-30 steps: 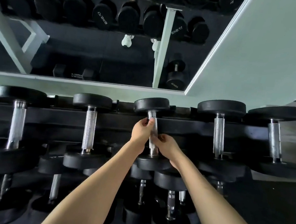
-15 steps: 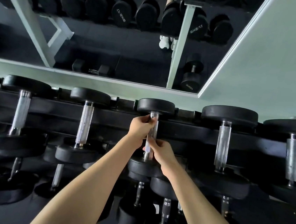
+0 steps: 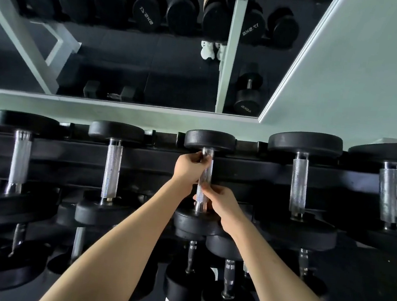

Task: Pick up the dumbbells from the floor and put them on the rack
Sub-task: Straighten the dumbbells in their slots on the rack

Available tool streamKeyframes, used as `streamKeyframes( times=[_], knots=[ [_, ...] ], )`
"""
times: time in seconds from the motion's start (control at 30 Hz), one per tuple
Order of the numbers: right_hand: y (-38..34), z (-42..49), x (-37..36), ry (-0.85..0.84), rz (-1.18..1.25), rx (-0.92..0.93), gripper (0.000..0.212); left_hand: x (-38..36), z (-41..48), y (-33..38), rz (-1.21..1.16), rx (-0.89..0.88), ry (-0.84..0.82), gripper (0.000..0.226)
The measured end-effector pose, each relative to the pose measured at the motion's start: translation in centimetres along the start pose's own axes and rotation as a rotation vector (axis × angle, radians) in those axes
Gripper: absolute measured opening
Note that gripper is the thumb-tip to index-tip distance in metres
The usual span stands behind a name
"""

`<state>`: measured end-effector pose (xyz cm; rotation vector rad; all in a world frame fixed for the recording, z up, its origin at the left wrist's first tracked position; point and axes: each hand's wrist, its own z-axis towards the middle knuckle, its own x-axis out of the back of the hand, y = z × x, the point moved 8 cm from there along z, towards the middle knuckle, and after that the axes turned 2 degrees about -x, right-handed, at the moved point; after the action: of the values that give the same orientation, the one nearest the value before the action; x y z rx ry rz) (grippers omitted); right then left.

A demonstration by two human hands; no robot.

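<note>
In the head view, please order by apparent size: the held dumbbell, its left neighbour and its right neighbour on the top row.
1. Right neighbour: clearly the widest heads.
2. Left neighbour and held dumbbell: nearly alike, so I do not rank them.
All three lie at a similar distance from the camera.

Black metal two-tier dumbbell rack [image 3: 74,154], its top tier loaded.
Five black round-headed dumbbells with knurled steel handles lie across the top rails, side by side and apart: the far-left dumbbell [image 3: 20,156], the second dumbbell [image 3: 112,165], the middle dumbbell [image 3: 209,140], the fourth dumbbell [image 3: 298,185] and the far-right dumbbell [image 3: 387,194]. The lower-tier dumbbells [image 3: 228,276] sit beneath, though the shadow there hides just how they rest.
</note>
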<state>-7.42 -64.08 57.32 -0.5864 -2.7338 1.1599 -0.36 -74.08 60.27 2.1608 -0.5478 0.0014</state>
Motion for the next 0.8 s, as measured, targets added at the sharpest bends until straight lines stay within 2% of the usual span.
streamKeyframes(
  times=[0.2, 0.33, 0.4, 0.47, 0.53, 0.57, 0.7, 0.73, 0.8],
  knots=[
    [-0.4, -0.7, -0.3, 0.026, -0.037, -0.026, 0.044, 0.2, -0.2, -0.3, -0.072, 0.039, -0.046, 0.039],
    [-1.6, -1.7, -0.1, 0.085, -0.245, 0.024, 0.036, 0.3, -0.6, -0.3, -0.083, 0.051, -0.037, 0.04],
    [-2.4, -2.3, 1.3, 0.176, -0.387, 0.081, 0.035, 0.9, -0.9, -0.1, -0.047, 0.013, 0.027, 0.036],
    [-3.2, -3.4, 3.7, 0.275, -0.474, 0.118, 0.034, 2.1, -2.1, 0.8, 0.104, -0.074, 0.188, 0.028],
    [-4.2, -5.0, 7.1, 0.404, -0.496, 0.178, 0.029, 2.8, -4.5, 2.4, 0.219, -0.168, 0.346, 0.017],
    [-4.8, -6.1, 9.0, 0.472, -0.486, 0.21, 0.027, 2.5, -5.6, 3.1, 0.233, -0.218, 0.366, 0.012],
    [-6.9, -10.0, 17.4, 0.767, -0.48, 0.319, 0.027, -3.0, -9.0, 5.2, 0.349, -0.404, 0.248, 0.013],
    [-7.2, -10.3, 19.3, 0.794, -0.494, 0.322, 0.026, -5.0, -9.4, 5.3, 0.379, -0.418, 0.192, 0.015],
    [-7.0, -9.4, 22.2, 0.742, -0.493, 0.277, 0.024, -9.6, -9.6, 4.9, 0.41, -0.403, 0.08, 0.022]
  ],
)
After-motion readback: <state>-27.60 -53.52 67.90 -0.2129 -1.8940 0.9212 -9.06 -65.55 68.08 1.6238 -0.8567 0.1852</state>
